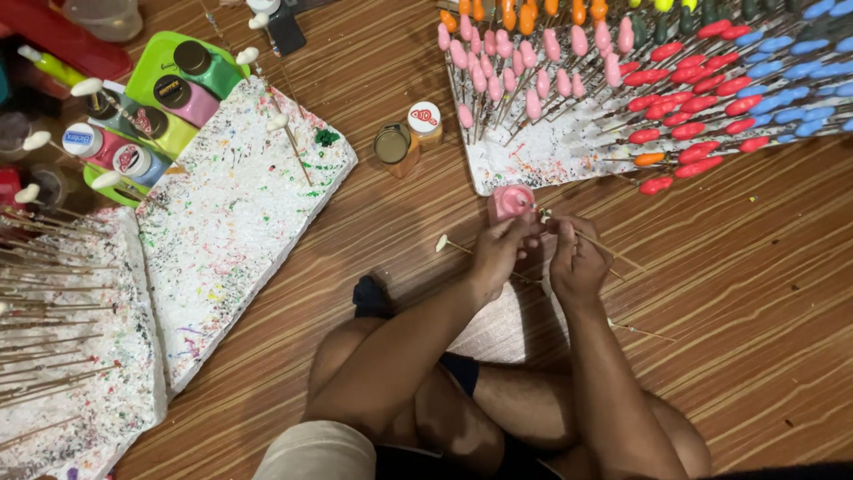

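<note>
While the left hand (499, 253) grips a round pink jar (511, 203), the right hand (576, 260) pinches a thin wooden stick (604, 249).

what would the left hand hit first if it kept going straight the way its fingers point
Probably the small pink paint pot just beyond the left hand; past that lies the white foam board stuck with painted sticks. Depth is hard to judge.

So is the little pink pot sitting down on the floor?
No, the left hand holds the pink pot up off the wooden floor, close to the right hand.
</note>
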